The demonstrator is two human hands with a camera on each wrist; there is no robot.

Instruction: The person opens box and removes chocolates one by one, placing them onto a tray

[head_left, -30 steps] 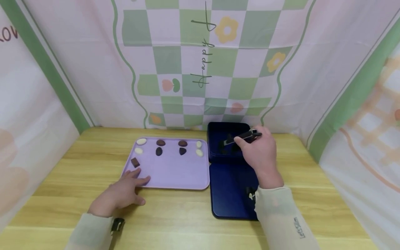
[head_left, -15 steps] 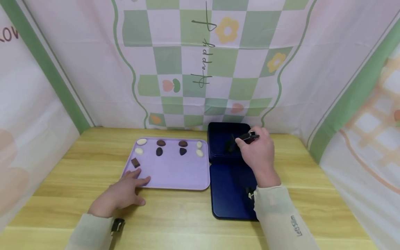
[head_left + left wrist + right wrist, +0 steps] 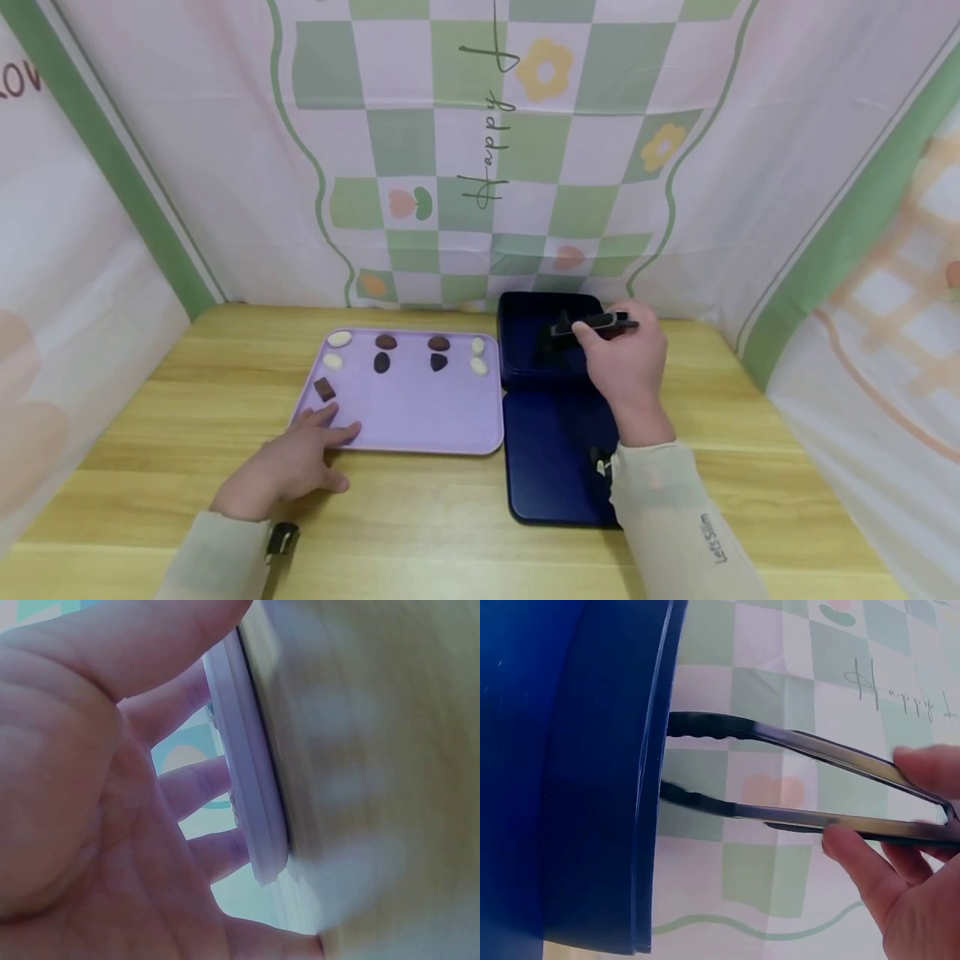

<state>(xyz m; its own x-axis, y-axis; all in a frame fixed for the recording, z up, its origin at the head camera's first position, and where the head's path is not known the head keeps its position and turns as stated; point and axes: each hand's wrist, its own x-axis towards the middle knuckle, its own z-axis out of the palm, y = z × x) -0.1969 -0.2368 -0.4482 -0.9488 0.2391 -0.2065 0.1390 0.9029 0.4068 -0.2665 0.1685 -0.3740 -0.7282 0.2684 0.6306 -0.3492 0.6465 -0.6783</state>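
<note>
My right hand (image 3: pixel 630 362) holds a pair of metal tongs (image 3: pixel 817 746) with black tips, thumb and fingers on its two arms. The tong arms are spread apart, and their tips reach past the rim into the dark blue box (image 3: pixel 517 379); the box wall hides their ends in the right wrist view. What lies inside the box is too dark to tell. With fingers spread, my left hand (image 3: pixel 296 462) rests on the front left edge of the purple tray (image 3: pixel 420 421). Just beyond those fingers lies a brown rectangular chocolate piece (image 3: pixel 325 389).
Two rows of small pieces line the tray's back, among them a white oval piece (image 3: pixel 340 339), a brown piece (image 3: pixel 386 342) and a black piece (image 3: pixel 438 362). A blue lid (image 3: pixel 558 458) lies in front of the box. A patterned cloth (image 3: pixel 465 150) hangs behind the table.
The tongs dipped steeper into the box half a second ago, and now lie flatter, with my right hand slightly further right. My left hand and the pieces on the tray stay put.
</note>
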